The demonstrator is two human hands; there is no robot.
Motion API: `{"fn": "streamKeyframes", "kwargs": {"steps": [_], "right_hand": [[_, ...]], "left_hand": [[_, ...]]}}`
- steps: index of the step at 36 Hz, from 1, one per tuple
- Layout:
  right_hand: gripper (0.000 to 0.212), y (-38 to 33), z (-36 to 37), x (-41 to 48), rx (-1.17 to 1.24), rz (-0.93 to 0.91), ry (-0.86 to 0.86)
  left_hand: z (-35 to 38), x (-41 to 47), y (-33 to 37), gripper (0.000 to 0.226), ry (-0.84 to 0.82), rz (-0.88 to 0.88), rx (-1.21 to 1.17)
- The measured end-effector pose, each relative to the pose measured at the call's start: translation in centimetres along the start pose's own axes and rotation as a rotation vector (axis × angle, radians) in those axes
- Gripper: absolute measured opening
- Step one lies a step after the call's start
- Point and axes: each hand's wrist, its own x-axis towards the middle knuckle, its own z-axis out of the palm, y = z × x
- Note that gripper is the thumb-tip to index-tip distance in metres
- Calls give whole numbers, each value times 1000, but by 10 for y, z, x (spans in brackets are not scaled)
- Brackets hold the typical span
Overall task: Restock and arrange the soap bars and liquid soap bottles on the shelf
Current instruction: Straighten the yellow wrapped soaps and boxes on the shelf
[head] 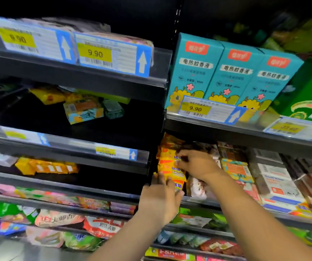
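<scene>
Two bare forearms reach up from 6 o'clock. The left hand (160, 199), fingers straight, touches a yellow soap packet (167, 165); the right hand (196, 165), at its 1 o'clock, pinches that packet with curled fingers.

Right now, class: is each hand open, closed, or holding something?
Left hand: open, straight fingers pressing the soap packs.
Right hand: closed grip, pinching one of those soap packs.
</scene>
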Motion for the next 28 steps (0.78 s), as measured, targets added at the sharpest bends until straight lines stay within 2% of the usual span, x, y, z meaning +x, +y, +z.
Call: {"fn": "streamKeyframes", "kwargs": {"steps": [3, 7, 10, 14, 18, 22, 24, 25, 28], "right_hand": [[51, 4, -8, -10, 41, 0, -6], [43, 20, -23, -31, 35, 31, 84], [46, 40, -27, -49, 165, 38, 136], [33, 74, -30, -78, 68, 68, 302], [25, 102, -35, -103, -15, 129, 324], [30, 134, -39, -123, -36, 154, 336], [42, 152, -42, -132, -6, 175, 325], [46, 163, -43, -136, 25, 171, 324], [31, 193, -52, -152, 86, 181, 330]], "left_hand": [[1, -1, -4, 62, 11, -3, -39], [-8, 3, -7, 57, -59, -28, -84], [-14, 4, -5, 58, -75, -42, -73], [-17, 4, 4, 46, 73, -72, -118], [-27, 7, 23, 33, 217, -40, -239], [-42, 11, 54, 27, 263, 9, -157], [-47, 14, 71, 22, 266, 33, -137], [-48, 16, 80, 22, 262, 51, -138], [-51, 20, 111, 38, 279, 105, -126]]}}
